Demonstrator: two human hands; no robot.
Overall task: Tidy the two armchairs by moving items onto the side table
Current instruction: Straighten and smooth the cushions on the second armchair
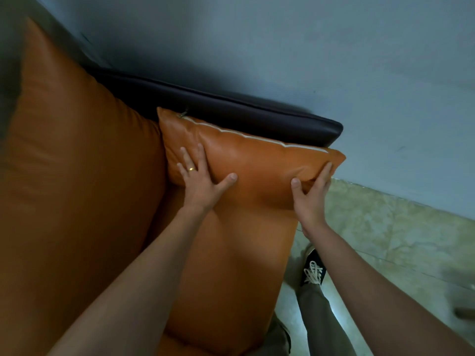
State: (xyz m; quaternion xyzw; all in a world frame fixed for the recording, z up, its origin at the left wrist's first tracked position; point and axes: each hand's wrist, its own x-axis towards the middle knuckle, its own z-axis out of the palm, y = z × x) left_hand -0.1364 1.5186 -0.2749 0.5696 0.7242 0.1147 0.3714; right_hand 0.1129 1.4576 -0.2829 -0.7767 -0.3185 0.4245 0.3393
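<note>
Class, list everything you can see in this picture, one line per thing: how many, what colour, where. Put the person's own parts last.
cushion: one, orange with a white seam, standing on the seat against the armrest
armchair: one, orange leather, fills left and centre
armrest: one, near-black, behind the cushion
wall: one, blue-grey, top
floor: one, pale marbled, right
shoe: one, dark with white laces, on the floor beside the seat
trouser leg: one, grey, above the shoe
ring: one, gold, on a left finger
left hand: one, pressed flat on the cushion's left part
right hand: one, pinches the cushion's right corner
</note>
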